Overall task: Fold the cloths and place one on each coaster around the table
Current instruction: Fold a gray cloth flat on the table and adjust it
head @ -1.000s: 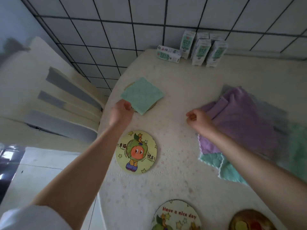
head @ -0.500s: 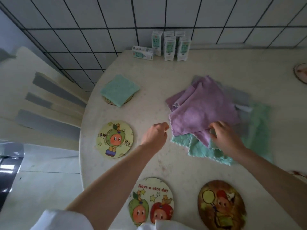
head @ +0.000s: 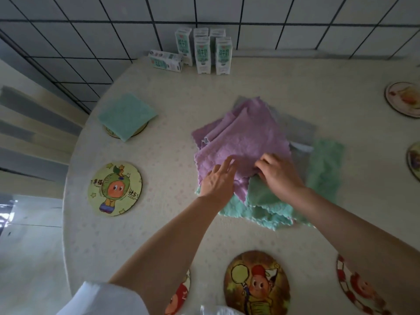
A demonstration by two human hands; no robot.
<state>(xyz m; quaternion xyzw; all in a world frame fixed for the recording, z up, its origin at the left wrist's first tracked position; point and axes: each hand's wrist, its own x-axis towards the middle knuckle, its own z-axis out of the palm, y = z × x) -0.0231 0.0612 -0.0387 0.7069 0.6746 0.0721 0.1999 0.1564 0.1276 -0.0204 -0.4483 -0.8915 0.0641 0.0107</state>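
Note:
A loose pile of cloths lies in the middle of the table: a purple cloth on top, green cloths beneath and a grey one behind. My left hand rests flat on the purple cloth's near edge, fingers spread. My right hand pinches the purple cloth's near right corner. A folded green cloth sits on a coaster at the far left. A bare round cartoon coaster lies at the left edge.
More bare coasters lie near me and at the right edge. Several small milk cartons stand by the tiled wall. A slatted chair back stands left of the table.
My left hand left the folded green cloth on its coaster and came right onto the purple cloth. My right hand shifted onto the purple cloth's near corner. The view swung right.

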